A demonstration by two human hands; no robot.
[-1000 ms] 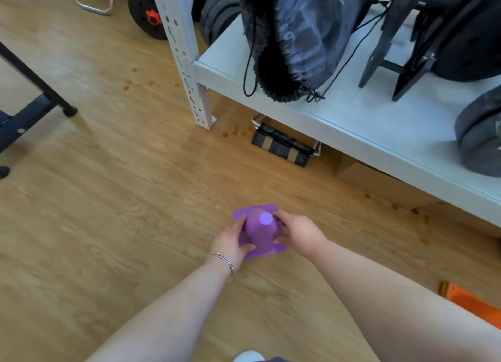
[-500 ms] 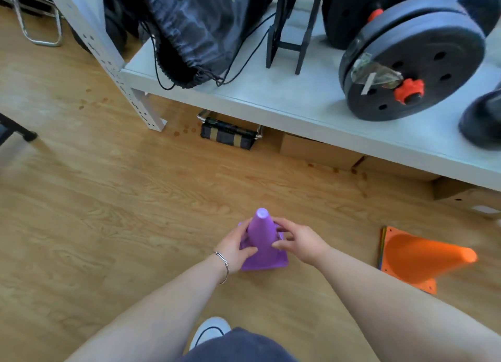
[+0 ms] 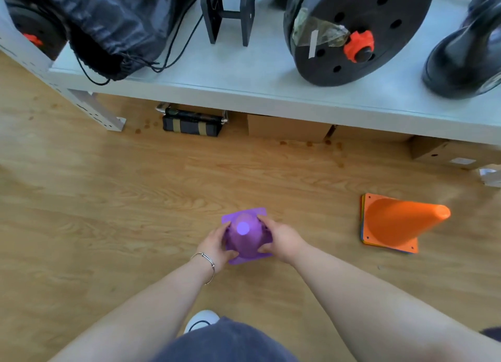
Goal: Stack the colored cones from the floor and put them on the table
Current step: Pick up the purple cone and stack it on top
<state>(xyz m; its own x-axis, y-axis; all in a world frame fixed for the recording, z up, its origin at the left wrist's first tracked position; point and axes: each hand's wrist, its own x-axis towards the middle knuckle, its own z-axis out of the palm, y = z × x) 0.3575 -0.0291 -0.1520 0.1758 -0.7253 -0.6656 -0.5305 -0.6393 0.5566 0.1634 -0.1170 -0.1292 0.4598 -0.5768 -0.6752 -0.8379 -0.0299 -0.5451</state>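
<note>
A purple cone (image 3: pixel 245 239) stands upright in front of me, seen from above with its tip toward the camera. My left hand (image 3: pixel 215 246) grips its left side and my right hand (image 3: pixel 282 241) grips its right side. Whether its base touches the wooden floor I cannot tell. To the right an orange cone (image 3: pixel 398 222) stands on the floor as the top of a stack; edges of other coloured bases show under it. The grey table (image 3: pixel 260 82) runs across the top of the view.
On the table lie a dark drawstring bag (image 3: pixel 108 27), a black rack (image 3: pixel 230 11), a weight plate dumbbell (image 3: pixel 352 27) and a black kettlebell (image 3: pixel 463 60). Cardboard boxes (image 3: pixel 287 127) and a striped black case (image 3: pixel 191 122) sit under the table. My shoe (image 3: pixel 202 319) is near my knee.
The view has swung right and downward, so the orange stack came into sight. The purple cone stays between both hands and now points straight at the camera.
</note>
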